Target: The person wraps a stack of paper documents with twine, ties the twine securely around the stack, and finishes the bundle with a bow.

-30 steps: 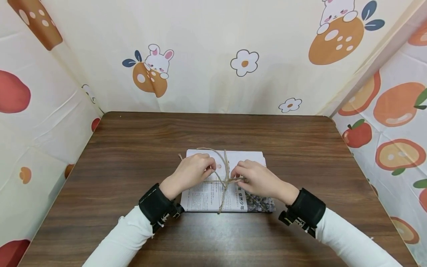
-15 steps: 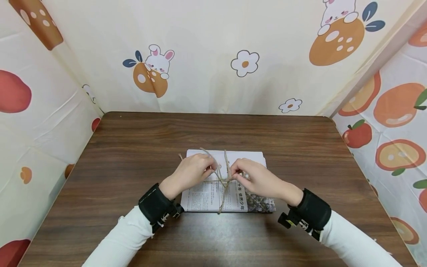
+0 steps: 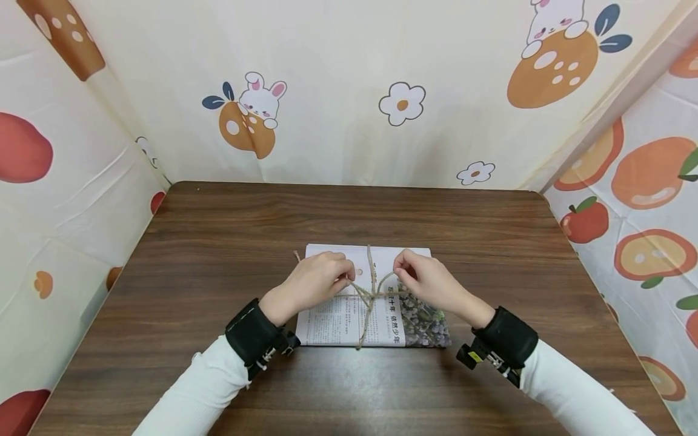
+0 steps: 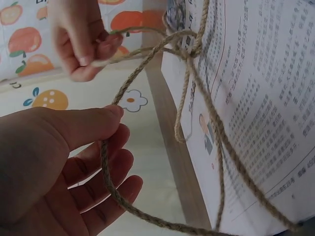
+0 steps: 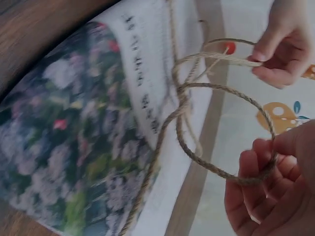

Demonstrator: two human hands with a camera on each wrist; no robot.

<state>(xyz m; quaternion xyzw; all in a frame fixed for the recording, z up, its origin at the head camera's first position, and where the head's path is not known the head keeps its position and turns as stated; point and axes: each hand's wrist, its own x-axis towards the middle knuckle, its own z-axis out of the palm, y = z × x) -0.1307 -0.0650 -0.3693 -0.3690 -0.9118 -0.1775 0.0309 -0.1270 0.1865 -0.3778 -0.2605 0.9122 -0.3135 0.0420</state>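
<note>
Right hand [image 3: 428,281] now sits farther out, pinching a loop of tan twisted twine [image 5: 211,169], apparently widening it; left hand [image 3: 316,277] pinches twine too. White printed newspaper stack [image 3: 327,327] lies mid-way across brown wood-grain worktop [image 3: 234,242], off far edge.

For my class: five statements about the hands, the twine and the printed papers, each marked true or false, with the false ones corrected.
1. The left hand and the right hand both hold the twine. True.
2. The printed papers lie on the wooden tabletop. True.
3. The twine runs across the printed papers in one direction only. False: its strands cross.
4. In the head view, the picture of flowers is at the right side of the printed papers. True.
5. The right hand lies flat on the wooden tabletop. False: it holds a loop of twine.
</note>
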